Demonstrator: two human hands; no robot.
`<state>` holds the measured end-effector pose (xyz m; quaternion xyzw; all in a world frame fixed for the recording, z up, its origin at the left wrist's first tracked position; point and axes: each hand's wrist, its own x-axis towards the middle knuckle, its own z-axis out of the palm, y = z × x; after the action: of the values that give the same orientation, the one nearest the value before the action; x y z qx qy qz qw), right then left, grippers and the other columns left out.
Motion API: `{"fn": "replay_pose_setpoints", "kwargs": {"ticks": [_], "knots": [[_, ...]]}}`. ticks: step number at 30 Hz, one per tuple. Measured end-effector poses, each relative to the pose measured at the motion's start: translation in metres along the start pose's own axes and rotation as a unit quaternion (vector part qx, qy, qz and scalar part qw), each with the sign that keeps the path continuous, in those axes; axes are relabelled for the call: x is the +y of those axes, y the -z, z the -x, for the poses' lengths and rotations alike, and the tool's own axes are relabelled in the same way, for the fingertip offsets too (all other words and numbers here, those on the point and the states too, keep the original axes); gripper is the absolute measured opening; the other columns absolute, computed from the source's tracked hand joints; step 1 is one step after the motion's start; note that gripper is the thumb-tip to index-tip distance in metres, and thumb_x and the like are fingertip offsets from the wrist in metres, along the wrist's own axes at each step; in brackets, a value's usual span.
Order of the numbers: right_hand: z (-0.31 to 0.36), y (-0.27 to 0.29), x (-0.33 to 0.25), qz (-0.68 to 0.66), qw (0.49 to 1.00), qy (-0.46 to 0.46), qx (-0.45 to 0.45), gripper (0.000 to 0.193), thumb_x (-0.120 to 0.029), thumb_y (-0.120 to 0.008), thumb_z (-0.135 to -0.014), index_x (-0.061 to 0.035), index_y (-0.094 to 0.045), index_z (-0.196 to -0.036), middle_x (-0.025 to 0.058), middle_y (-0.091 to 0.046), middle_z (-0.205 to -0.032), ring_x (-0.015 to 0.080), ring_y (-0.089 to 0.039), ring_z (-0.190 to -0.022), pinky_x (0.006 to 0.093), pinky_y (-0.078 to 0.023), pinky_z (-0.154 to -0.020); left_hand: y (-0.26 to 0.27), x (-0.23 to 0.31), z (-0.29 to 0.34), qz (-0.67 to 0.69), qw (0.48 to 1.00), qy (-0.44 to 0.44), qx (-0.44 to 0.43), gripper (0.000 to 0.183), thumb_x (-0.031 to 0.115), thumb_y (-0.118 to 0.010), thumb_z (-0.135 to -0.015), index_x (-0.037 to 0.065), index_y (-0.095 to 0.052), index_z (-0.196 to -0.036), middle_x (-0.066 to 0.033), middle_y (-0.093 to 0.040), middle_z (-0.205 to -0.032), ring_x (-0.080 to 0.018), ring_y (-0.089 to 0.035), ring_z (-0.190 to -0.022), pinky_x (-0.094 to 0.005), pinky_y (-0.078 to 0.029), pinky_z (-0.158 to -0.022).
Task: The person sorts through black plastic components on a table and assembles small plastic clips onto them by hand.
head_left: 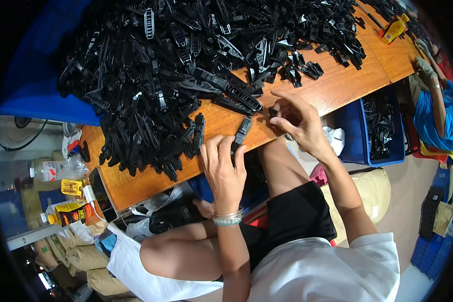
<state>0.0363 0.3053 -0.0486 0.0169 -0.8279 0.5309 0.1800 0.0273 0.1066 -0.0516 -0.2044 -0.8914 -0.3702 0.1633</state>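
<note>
My left hand (223,168) is at the table's near edge, thumb and fingers closed round the lower end of a long black plastic part (243,132). This part tilts up and to the right, its upper end over the wood. To the right, my right hand (303,123) pinches a small dark piece (273,112) between thumb and fingers; its shape is mostly hidden. Between my hands and the heap lies a ribbed black plastic part (244,98). Another black plastic part (199,135) rests just left of my left fingers. A large heap of black plastic parts (151,65) covers much of the table.
The wooden table (337,90) runs to the upper right, where a yellow bottle (395,28) stands. Below its right edge sits a blue crate (393,151) of black parts. A person in a blue shirt (440,118) works at far right. Bottles and a fan (22,132) are at left.
</note>
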Motion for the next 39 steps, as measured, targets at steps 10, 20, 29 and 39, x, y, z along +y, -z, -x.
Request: {"fn": "replay_pose_setpoints", "kwargs": {"ticks": [10,20,29,39], "knots": [[0.012,0.012,-0.006,-0.009,0.996,-0.004,-0.086,0.023,-0.005,-0.074,-0.077,0.0013,-0.068,-0.098,0.0081,-0.063,-0.088,0.0165,-0.059,-0.076,0.0279,-0.048,-0.067,-0.002,-0.011,-0.008,0.058,0.997,-0.027,-0.046,0.023,-0.002,-0.069,-0.075,0.000,-0.066,-0.098,-0.0121,-0.056,-0.094,-0.0288,-0.051,-0.086,-0.0392,-0.043,-0.078],[0.003,0.010,-0.009,0.047,0.990,0.006,-0.131,0.022,-0.006,-0.073,-0.077,0.0016,-0.070,-0.098,0.0100,-0.061,-0.089,0.0253,-0.058,-0.083,0.0356,-0.047,-0.076,0.001,-0.014,-0.015,0.087,0.993,-0.041,-0.065,0.021,-0.002,-0.070,-0.074,0.000,-0.068,-0.095,-0.0104,-0.059,-0.090,-0.0280,-0.053,-0.084,-0.0380,-0.045,-0.075],[0.016,-0.006,-0.014,-0.030,0.988,0.034,-0.147,0.024,0.004,-0.066,-0.078,0.0002,-0.070,-0.101,0.0119,-0.061,-0.092,0.0291,-0.062,-0.084,0.0353,-0.050,-0.073,0.009,-0.018,-0.018,0.250,0.963,-0.013,-0.099,0.044,0.005,-0.080,-0.065,0.002,-0.069,-0.108,-0.0085,-0.061,-0.090,-0.0201,-0.057,-0.080,-0.0327,-0.048,-0.072],[-0.046,-0.034,0.003,0.275,0.957,0.061,0.069,0.020,-0.019,-0.065,-0.084,-0.0064,-0.065,-0.100,0.0109,-0.058,-0.084,0.0297,-0.057,-0.081,0.0408,-0.040,-0.073,-0.018,-0.005,-0.024,0.053,0.999,-0.007,0.009,0.010,0.002,-0.063,-0.086,-0.002,-0.064,-0.095,-0.0125,-0.057,-0.089,-0.0239,-0.059,-0.078,-0.0349,-0.048,-0.068]]}}
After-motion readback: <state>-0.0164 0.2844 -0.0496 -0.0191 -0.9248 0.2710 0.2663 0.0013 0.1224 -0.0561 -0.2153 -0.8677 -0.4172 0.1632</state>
